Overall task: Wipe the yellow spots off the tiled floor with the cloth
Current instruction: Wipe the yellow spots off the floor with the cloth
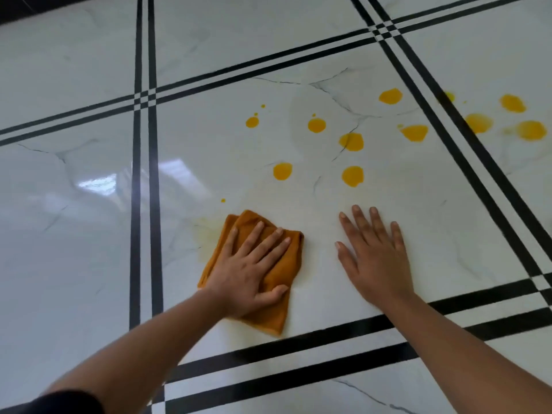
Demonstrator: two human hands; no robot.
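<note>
Left hand (pixel 254 270) grip flat on folded orange cloth (pixel 283 264); right hand (pixel 378 258) spread wide, empty

The folded cloth (pixel 257 273) lies on the central floor tile (pixel 209 150), at 7 o'clock from the tile's middle, with the left hand (pixel 254 267) flat on top of it. The right hand (pixel 377 258) rests flat on the same tile at 3 o'clock from the cloth, apart from it. The spots (pixel 352 175) lie at 12 to 2 o'clock beyond both hands, some across the double tile border (pixel 466 150) on the neighbouring tile.
</note>
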